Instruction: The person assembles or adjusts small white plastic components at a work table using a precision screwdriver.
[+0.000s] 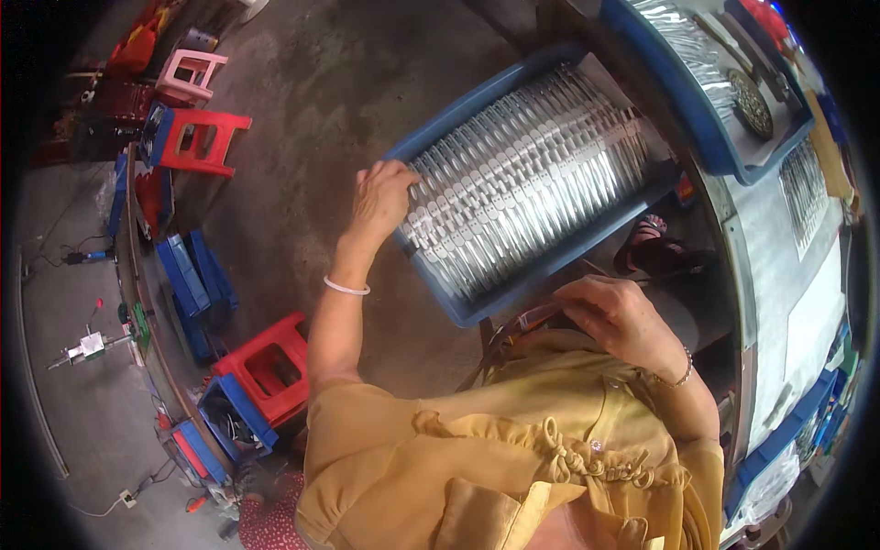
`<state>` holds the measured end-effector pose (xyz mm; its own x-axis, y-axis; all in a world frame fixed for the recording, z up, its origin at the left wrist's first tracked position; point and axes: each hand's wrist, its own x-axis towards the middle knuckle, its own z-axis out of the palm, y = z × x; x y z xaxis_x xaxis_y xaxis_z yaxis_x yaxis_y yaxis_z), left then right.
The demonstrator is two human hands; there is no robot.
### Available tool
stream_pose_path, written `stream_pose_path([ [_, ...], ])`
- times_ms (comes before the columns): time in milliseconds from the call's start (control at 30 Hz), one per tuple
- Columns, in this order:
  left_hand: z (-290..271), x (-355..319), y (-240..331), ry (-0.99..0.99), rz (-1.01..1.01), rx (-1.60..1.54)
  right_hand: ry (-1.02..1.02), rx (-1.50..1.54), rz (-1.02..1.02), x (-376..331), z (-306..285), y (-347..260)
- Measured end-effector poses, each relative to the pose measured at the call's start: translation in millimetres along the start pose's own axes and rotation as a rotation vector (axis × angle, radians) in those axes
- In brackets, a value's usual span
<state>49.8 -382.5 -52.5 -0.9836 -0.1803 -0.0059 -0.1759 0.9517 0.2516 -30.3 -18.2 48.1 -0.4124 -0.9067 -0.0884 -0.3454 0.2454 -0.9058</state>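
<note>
A blue plastic tub (438, 291) full of shiny flat metal pieces (522, 174), laid in tight overlapping rows, sits tilted ahead of me. My left hand (380, 197), with a white band at the wrist, has its fingers bent over the tub's left end, by the outermost pieces. Whether a piece is between those fingers is hidden. Nearer my body, below the tub's near right side, my right hand (616, 316) is closed with thumb and fingers together. What it holds, if anything, cannot be made out.
To the right stands a worktable (770, 302), with another blue tub (747, 170) of metal parts at its far end. Red stools (275, 362) and a pink stool (190, 75) stand left. Blue bins (188, 275) line a bench there. Part of another person in red patterned cloth (275, 513) shows lower left.
</note>
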Motion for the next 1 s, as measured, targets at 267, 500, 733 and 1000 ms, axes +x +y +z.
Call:
stream_pose_path([
  [267,3.6,2.9,5.8,0.016,-0.02,0.021,-0.029,0.758,0.326,-1.3,-3.7,-25.5],
  [500,-6.1,-6.1,27.4,0.24,0.002,0.046,-0.126,1.594,0.055,2.1,-12.0,-21.6],
  [733,-30.1,-23.2,129.3,0.279,0.283,-0.369,-0.149,1.625,-0.094,-13.6,-15.1,-46.2],
  [1000,-0.1,-38.6,243.8,-0.091,0.631,-0.72,-0.528,2.31,-0.531,-93.8,66.5,-65.4],
])
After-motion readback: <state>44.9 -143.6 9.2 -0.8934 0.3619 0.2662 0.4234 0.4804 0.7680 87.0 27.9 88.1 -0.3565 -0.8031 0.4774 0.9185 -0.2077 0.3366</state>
